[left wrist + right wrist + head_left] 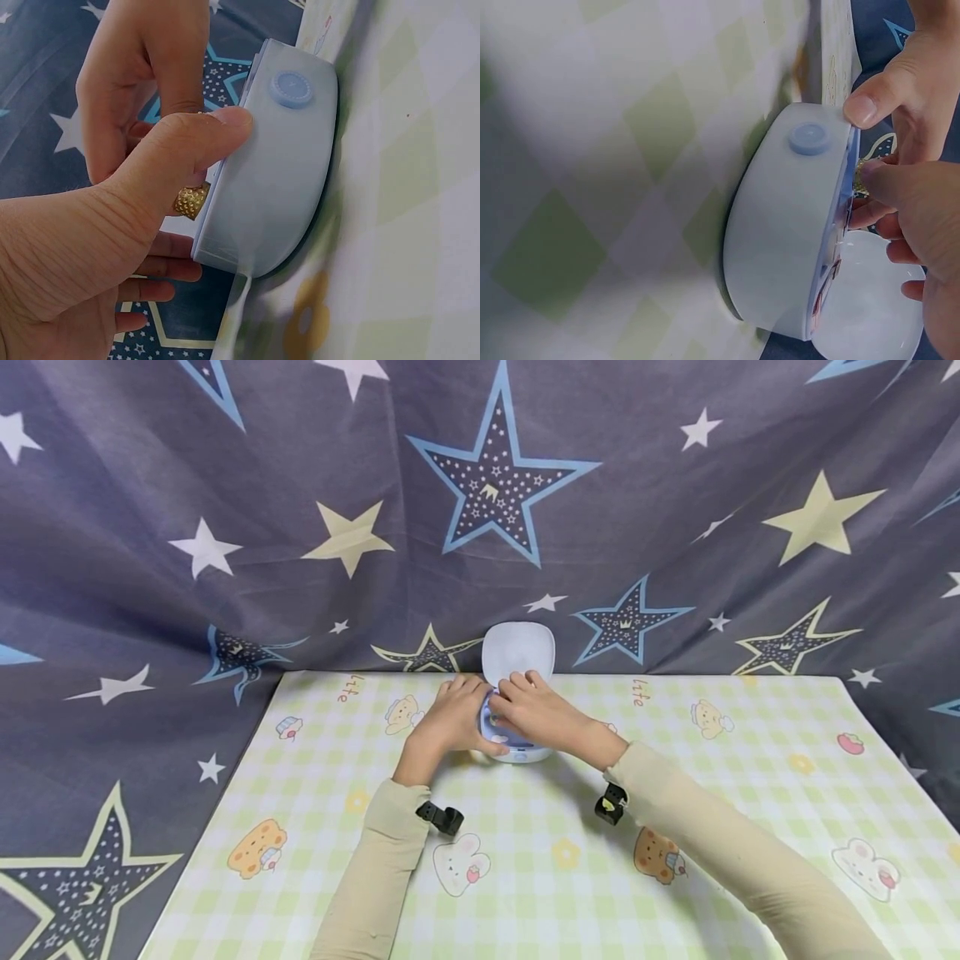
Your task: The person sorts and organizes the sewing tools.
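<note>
A small white storage box point(520, 755) with a round blue button point(291, 89) on its front stands on the table, its lid point(518, 652) raised at the back. My left hand point(453, 717) holds the box from the left, thumb on the front rim and fingers reaching along the far side. Over the pale blue interior point(491, 732), my right hand point(542, 714) pinches a gold, bumpy-textured piece point(193, 201) between thumb and fingers. Most of that piece is hidden by the fingers. In the right wrist view, reddish pieces point(825, 289) show inside the box near the rim.
A green-and-white checked cloth with cartoon animals point(555, 893) covers the table. Close behind the raised lid hangs a dark grey curtain with stars point(450, 602). Each wrist wears a black strap with a camera point(442, 817).
</note>
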A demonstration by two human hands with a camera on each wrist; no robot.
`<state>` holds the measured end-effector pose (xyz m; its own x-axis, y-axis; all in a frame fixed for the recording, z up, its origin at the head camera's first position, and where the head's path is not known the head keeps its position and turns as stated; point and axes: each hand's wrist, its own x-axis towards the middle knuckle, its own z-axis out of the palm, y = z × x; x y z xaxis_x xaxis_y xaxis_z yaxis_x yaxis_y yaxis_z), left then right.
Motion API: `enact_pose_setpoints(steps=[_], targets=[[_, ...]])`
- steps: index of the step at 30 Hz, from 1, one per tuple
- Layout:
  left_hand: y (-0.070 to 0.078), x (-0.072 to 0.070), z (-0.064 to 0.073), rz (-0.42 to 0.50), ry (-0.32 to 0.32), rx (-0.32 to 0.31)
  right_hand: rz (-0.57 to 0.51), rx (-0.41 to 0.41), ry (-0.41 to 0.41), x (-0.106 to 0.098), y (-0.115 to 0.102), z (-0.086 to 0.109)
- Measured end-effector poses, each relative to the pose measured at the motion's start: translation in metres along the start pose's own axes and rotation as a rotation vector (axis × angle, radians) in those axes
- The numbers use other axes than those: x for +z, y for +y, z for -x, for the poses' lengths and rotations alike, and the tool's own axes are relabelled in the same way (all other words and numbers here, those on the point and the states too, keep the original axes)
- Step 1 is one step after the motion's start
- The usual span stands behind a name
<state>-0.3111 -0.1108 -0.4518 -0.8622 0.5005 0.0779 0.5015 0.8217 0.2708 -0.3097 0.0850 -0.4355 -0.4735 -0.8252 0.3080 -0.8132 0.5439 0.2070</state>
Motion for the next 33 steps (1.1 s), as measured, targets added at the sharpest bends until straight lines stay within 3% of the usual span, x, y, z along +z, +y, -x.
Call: enact_pose_setpoints(steps=[17,33], targets=[[0.000,-0.002,0.001,0.016,-0.029,-0.014,0.000,-0.031,-0.079,-0.001,0.000,-0.009],[0.002,-0.004,0.003,0.019,-0.024,-0.011,-0.018,-0.028,-0.082,-0.003,-0.002,-0.010]])
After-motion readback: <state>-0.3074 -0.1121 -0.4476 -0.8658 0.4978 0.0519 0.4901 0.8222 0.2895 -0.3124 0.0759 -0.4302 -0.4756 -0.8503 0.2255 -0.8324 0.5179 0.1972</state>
